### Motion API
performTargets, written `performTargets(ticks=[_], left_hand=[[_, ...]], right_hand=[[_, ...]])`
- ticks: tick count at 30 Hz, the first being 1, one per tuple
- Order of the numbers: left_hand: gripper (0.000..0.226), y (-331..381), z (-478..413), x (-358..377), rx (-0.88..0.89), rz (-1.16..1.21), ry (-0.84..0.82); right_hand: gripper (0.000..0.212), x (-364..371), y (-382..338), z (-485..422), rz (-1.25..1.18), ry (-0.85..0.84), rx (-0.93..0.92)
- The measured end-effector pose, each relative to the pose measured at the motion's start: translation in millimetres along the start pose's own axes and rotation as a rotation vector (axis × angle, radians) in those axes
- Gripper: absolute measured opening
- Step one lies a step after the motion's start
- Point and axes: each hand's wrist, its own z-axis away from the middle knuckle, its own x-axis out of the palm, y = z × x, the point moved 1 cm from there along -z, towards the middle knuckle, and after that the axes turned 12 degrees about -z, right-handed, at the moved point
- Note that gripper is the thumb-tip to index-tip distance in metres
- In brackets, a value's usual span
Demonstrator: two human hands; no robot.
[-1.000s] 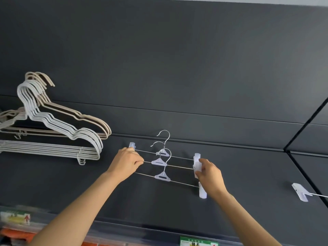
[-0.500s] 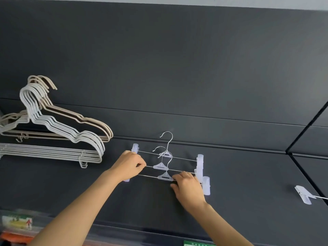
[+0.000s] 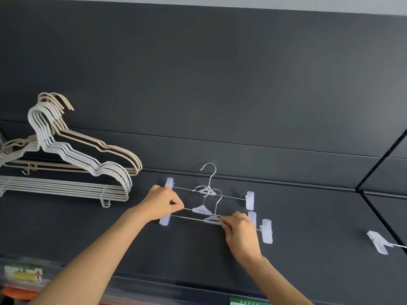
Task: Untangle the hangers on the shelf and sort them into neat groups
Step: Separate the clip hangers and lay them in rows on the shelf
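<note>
Three clear clip hangers (image 3: pixel 210 195) with thin metal bars and silver hooks lie overlapped on the dark shelf (image 3: pixel 220 256). My left hand (image 3: pixel 161 202) pinches the left end of the middle bar, covering its clip. My right hand (image 3: pixel 239 227) grips the front hanger's bar just right of its clear centre piece (image 3: pixel 212 219). At the left lies a stack of white hangers (image 3: pixel 88 166) on top of a stack of beige hangers (image 3: pixel 114 150).
Another clip hanger (image 3: pixel 378 242) pokes in from the right edge. The shelf's back wall rises behind the hangers. A clear bin with a label (image 3: pixel 24 274) sits below the shelf's front edge at lower left. A green tag (image 3: pixel 248 301) hangs on that edge.
My right hand moved from the right-end clips to the front hanger's centre. The front hanger has slid toward me and to the right, away from the back one.
</note>
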Motion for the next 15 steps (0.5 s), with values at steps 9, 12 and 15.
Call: performTargets(ticks=[9, 12, 15], left_hand=[[0.018, 6.7, -3.7, -6.3, -0.070, 0.025, -0.063], [0.020, 6.5, -3.6, -4.4, -0.054, -0.021, -0.030], [0.025, 8.5, -6.3, 1.9, -0.051, -0.044, -0.040]], right_hand=[[0.019, -0.6, 4.8, 4.0, -0.016, 0.006, -0.039], [0.019, -1.2, 5.6, 8.5, -0.022, -0.041, -0.006], [0.019, -3.3, 5.3, 9.5, -0.026, -0.093, 0.049]])
